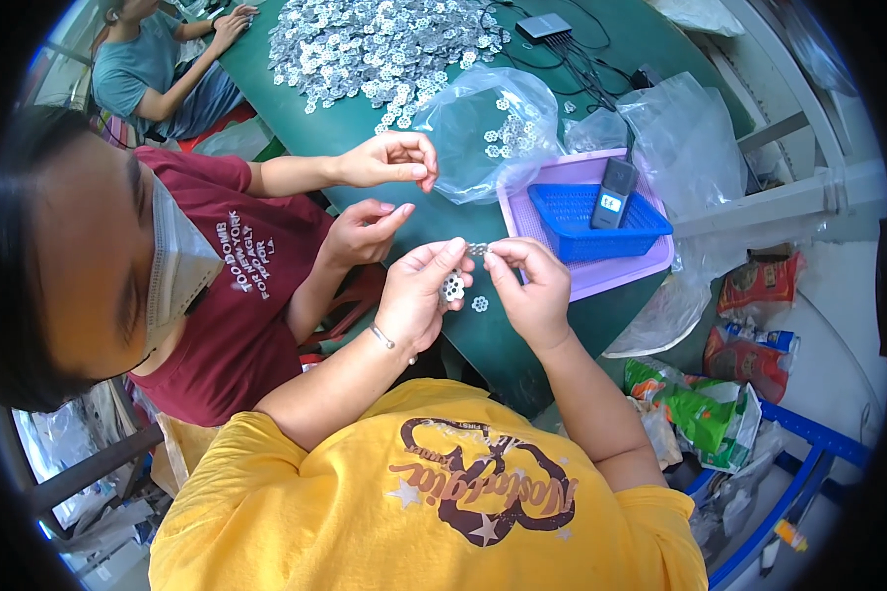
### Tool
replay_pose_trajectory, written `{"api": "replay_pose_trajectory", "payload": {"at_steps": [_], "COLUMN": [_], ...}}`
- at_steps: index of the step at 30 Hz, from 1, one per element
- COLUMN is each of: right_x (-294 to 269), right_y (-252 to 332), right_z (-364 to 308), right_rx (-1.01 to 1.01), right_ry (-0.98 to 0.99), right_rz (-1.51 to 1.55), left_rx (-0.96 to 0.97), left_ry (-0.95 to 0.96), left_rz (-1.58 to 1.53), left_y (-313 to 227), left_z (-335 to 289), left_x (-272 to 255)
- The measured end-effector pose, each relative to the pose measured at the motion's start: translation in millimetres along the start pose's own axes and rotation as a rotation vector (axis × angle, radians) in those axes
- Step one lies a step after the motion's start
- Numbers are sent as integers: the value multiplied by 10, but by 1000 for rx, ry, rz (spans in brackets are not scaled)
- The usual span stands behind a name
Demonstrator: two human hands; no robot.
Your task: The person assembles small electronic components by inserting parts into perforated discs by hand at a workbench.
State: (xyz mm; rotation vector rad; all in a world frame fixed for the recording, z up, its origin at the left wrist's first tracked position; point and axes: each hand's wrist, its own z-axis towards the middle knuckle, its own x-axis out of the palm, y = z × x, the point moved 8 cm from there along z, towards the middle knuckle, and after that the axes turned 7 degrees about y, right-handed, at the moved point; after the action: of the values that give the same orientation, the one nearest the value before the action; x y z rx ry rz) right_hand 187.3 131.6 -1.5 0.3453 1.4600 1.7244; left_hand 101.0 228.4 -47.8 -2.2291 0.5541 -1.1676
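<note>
1. Hundreds of small silvery parts (384,44) heap at the green table's (296,123) far end, running out of view.
2. Clear bag (483,128) and blue basket (601,222) crowd the right edge.
3. Left hand (419,295) curls round a flower-shaped metal disc (452,287), partly hidden.
4. Right hand (532,286) pinches a tiny metal piece (477,249), perhaps with the left fingertips, above the near edge.

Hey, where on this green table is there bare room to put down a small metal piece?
Bare green cloth lies left of the heap of metal pieces, and a strip lies under the left hand and right hand. It is crowded around the clear bag, the pink tray and the blue basket.
</note>
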Motion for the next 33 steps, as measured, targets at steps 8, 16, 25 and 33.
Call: {"api": "replay_pose_trajectory", "payload": {"at_steps": [8, 16, 25, 33], "right_x": [64, 289, 442, 297], "right_y": [-218, -306, -450, -11], "right_z": [-80, -17, 31, 165], "right_rx": [265, 461, 551, 78], "right_ry": [-105, 115, 151, 72], "right_rz": [463, 663, 647, 140], "left_rx": [-26, 24, 54, -113], "left_ry": [1, -7, -45, 82], "left_rz": [-127, -134, -64, -197], "left_y": [44, 44, -1, 135], "left_z": [-6, -11, 23, 97], "left_x": [-7, -90, -203, -214]}}
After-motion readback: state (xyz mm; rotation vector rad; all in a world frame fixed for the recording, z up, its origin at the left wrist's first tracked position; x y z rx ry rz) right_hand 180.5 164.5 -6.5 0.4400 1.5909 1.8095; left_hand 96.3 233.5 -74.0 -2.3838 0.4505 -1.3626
